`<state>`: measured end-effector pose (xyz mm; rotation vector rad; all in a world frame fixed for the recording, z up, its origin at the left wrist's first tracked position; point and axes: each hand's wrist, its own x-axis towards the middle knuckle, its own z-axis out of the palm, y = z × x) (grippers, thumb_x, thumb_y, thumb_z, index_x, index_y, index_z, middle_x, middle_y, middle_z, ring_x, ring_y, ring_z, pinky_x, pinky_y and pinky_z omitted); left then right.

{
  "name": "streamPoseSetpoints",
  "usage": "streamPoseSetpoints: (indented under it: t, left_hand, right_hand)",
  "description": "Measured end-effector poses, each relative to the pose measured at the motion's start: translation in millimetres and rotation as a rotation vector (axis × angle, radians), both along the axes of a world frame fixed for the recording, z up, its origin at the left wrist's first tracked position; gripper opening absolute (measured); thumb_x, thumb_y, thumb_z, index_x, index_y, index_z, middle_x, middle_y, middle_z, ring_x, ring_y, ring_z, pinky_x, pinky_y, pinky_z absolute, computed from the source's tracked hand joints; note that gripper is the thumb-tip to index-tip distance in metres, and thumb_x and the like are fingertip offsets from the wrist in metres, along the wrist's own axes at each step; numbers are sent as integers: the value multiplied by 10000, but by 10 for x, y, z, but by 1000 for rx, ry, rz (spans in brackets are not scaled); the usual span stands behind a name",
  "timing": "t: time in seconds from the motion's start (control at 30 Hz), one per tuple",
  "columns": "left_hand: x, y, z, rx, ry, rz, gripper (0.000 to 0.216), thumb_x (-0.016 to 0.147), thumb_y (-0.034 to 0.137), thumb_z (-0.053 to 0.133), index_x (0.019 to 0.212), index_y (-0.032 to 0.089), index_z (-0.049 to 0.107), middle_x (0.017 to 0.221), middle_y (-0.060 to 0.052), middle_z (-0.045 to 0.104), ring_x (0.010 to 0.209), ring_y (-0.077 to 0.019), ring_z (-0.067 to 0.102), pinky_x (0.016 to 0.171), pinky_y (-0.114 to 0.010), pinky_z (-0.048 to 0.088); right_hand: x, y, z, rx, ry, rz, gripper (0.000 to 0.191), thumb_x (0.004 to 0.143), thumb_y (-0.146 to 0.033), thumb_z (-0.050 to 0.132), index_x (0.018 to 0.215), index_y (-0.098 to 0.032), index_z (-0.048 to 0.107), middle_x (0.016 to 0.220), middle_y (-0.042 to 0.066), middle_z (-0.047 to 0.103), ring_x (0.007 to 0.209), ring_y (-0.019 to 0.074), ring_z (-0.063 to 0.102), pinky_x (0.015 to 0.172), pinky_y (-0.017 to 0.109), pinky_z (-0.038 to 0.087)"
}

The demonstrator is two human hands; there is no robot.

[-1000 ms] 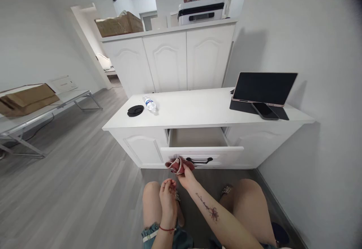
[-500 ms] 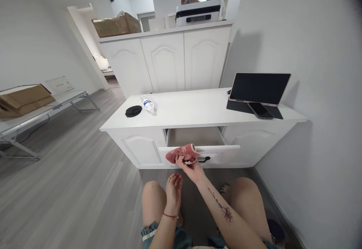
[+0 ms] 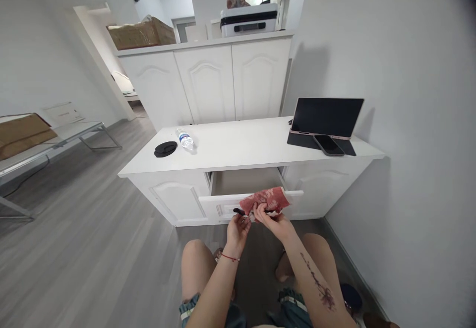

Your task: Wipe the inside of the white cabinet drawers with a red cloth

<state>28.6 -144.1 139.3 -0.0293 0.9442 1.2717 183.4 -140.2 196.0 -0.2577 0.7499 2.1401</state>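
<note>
A red sock (image 3: 265,200) with a pale pattern is held up in front of the drawer. My right hand (image 3: 273,223) is closed on its underside. Just below the sock's left end is my left hand (image 3: 238,231), fingers loosely bent and apart, with no object visible in it; whether its fingertips touch the sock I cannot tell. Behind the sock, the drawer (image 3: 215,204) is pulled out from the white cabinet. Part of its dark handle (image 3: 238,211) shows left of the sock.
On the cabinet top (image 3: 230,144) lie a clear plastic bottle (image 3: 185,139) and a black round object (image 3: 165,149). A tablet (image 3: 327,118) stands at the right, with a phone (image 3: 328,145) before it. My knees flank the drawer front.
My right hand has moved right with the sock and turned it, so its cuff faces more to the right. My left hand has risen towards the sock. The camera view has shifted slightly.
</note>
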Motion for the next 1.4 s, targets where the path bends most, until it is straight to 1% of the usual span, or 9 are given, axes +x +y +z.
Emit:
streamPoseSetpoints:
  t: [0.17, 0.27, 0.33, 0.47, 0.7, 0.93, 1.17, 1.3, 1.4]
  left_hand:
    - [93, 31, -23, 68, -19, -9, 108, 819, 104, 625, 722, 151, 629, 613, -16, 658, 552, -119, 612, 662, -276, 523]
    - [103, 42, -75, 104, 5, 3, 148, 767, 75, 693, 694, 160, 595, 662, -13, 695, 546, -101, 607, 662, -269, 520]
    - [103, 51, -111, 128, 21, 2, 193, 740, 65, 726, 677, 165, 573, 696, -16, 715, 562, -94, 616, 666, -257, 522]
    - [94, 58, -165, 154, 45, -2, 255, 693, 79, 788, 657, 171, 553, 720, -13, 724, 602, -93, 642, 685, -241, 535]
    - [54, 63, -208, 201, 60, -40, 236, 648, 134, 848, 736, 155, 630, 795, -29, 741, 641, -90, 656, 696, -227, 559]
    - [20, 151, -222, 176, 70, -63, 216, 671, 101, 829, 727, 154, 627, 772, -33, 741, 615, -82, 648, 705, -234, 571]
    - [16, 311, -225, 162, 102, -66, 254, 661, 111, 834, 679, 161, 585, 784, -39, 746, 594, -78, 637, 682, -228, 563]
    - [20, 436, -211, 161, 111, -74, 283, 633, 128, 855, 676, 160, 577, 774, -36, 740, 599, -80, 632, 693, -233, 551]
    - [30, 548, -198, 154, 127, -81, 287, 623, 129, 860, 673, 158, 579, 791, -36, 735, 588, -71, 616, 697, -237, 537]
  right_hand:
    - [366, -57, -23, -49, 75, -121, 531, 714, -9, 393, 1227, -145, 353, 1117, 75, 453, 848, 106, 605, 665, 251, 618]
    - [600, -79, -31, -22, 33, -165, 471, 697, -8, 405, 1138, -172, 396, 1104, 71, 441, 919, 122, 594, 683, 256, 618]
    - [736, -85, -33, -71, 28, -212, 448, 685, -8, 403, 1101, -175, 417, 1106, 74, 430, 938, 125, 582, 685, 247, 615]
    - [951, -87, -56, -115, -19, -266, 467, 666, -9, 394, 1100, -177, 427, 1089, 66, 429, 875, 118, 583, 664, 246, 613]
    - [1180, -152, -139, -148, -64, -396, 495, 651, -25, 366, 1112, -187, 447, 974, 44, 459, 769, 132, 584, 583, 262, 608]
    - [1240, -316, -381, 36, -199, -646, 477, 695, -23, 351, 1121, -195, 482, 936, 40, 526, 747, 135, 576, 560, 263, 584]
    - [1155, -441, -513, 232, -376, -591, 476, 808, -7, 361, 1229, -200, 472, 1036, 57, 576, 729, 108, 543, 563, 234, 546]
    - [1062, -501, -637, 307, -487, -501, 410, 813, -51, 413, 1151, -246, 538, 1032, 38, 587, 728, 122, 547, 579, 266, 555]
    - [1023, -549, -728, 370, -577, -426, 353, 801, -103, 475, 1071, -296, 595, 1042, 40, 605, 752, 169, 593, 563, 334, 582]
